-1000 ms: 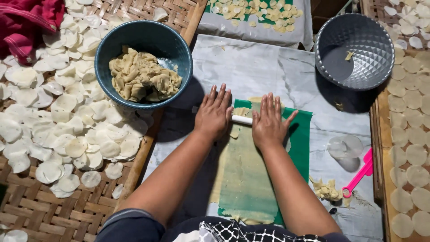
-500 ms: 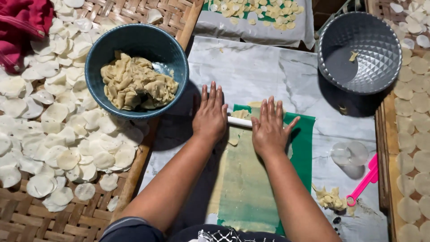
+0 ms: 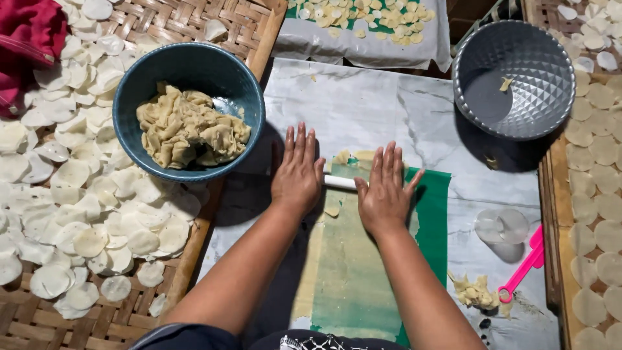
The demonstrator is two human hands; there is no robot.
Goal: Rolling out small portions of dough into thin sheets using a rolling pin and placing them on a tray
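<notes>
A white rolling pin [image 3: 339, 183] lies crosswise on a long strip of pale dough [image 3: 346, 259], and only a short stretch of it shows between the 2 hands. The dough is rolled very thin, so the green mat [image 3: 435, 214] under it tints it; it runs from the pin down toward the person, with ragged yellowish edges and small scraps at its far end. The left hand [image 3: 298, 172] presses flat on the pin's left part, fingers straight and spread a little. The right hand [image 3: 383, 191] presses flat on its right part, fingers likewise stretched out, thumb apart. Neither hand grips; both lie open, palms down.

The mat rests on a marble-patterned sheet [image 3: 376, 110]. To the left of the hands stands a blue bowl [image 3: 139, 91] holding a heap of crumpled dough lumps [image 3: 188, 129]. It sits at the edge of a woven bamboo tray [image 3: 39, 324] covered with many thin white dough rounds [image 3: 84, 214]. A red cloth [image 3: 26, 39] lies at the tray's far corner. To the far right stands a grey faceted bowl [image 3: 538, 71] with 1 scrap inside. Near the right forearm lie a small pile of dough trimmings [image 3: 476, 291], a pink plastic tool [image 3: 526, 266] and a clear round cutter [image 3: 500, 225]. More rounds lie along the right edge [image 3: 599, 194].
</notes>
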